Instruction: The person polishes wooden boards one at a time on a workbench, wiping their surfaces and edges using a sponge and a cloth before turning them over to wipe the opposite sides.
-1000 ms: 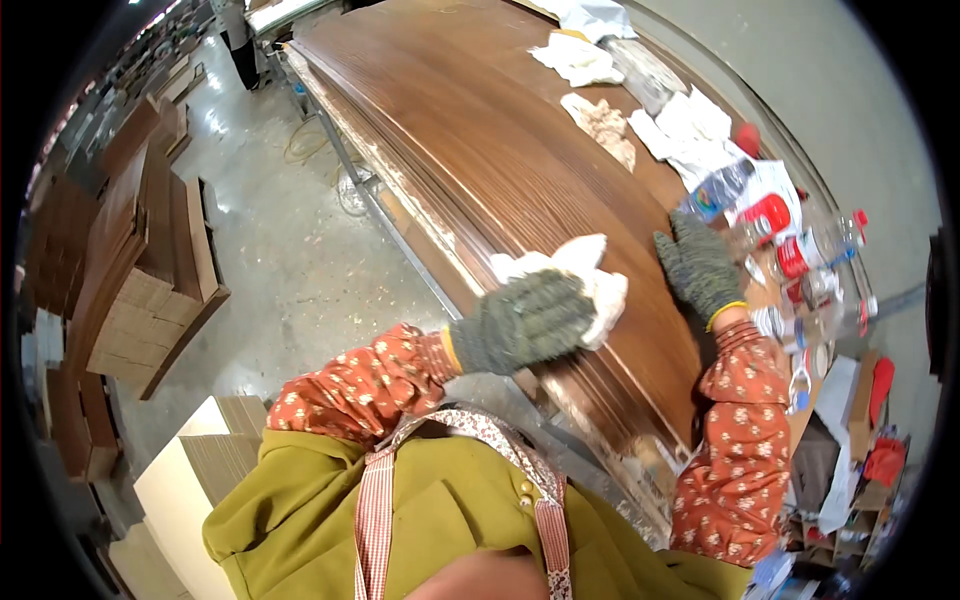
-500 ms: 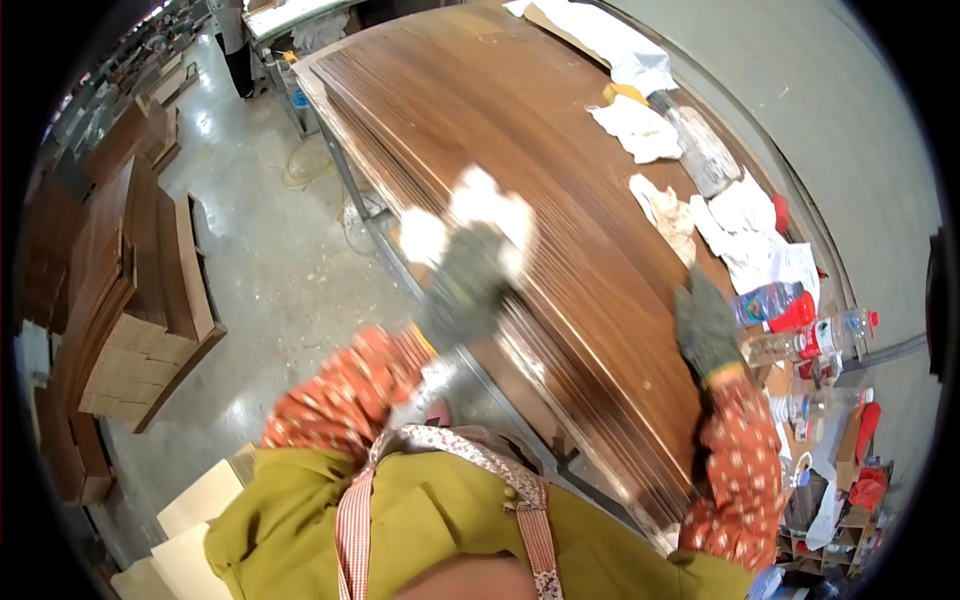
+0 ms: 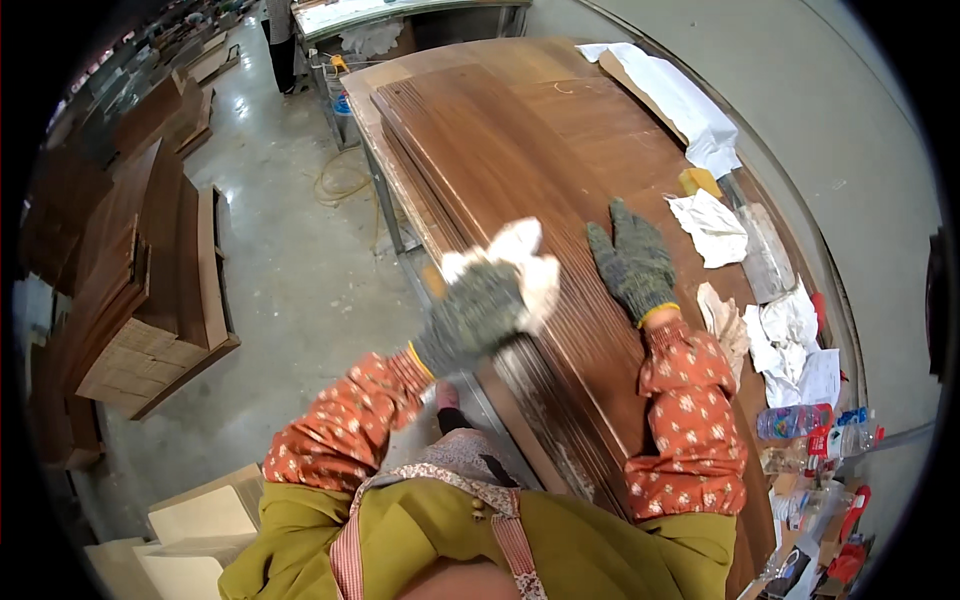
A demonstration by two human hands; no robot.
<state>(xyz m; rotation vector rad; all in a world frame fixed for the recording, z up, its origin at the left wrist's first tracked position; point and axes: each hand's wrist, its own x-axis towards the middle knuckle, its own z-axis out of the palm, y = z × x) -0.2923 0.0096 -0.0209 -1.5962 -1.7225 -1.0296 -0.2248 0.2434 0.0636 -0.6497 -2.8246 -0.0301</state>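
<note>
cloth (image 3: 520,262): white, mid-frame on the near edge of the boards (image 3: 520,170) | left hand (image 3: 478,312): gloved, grip closed on the cloth, blurred | right hand (image 3: 632,262): gloved, open, flat on the boards right of the cloth | worktop (image 3: 580,75): rags (image 3: 715,225) and bottles (image 3: 795,422) at right | floor, left: plank stacks (image 3: 150,290)

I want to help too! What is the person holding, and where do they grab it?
The left hand bunches a crumpled white cloth at its near end. The right hand holds nothing, lying flat on the brown wooden boards.
</note>
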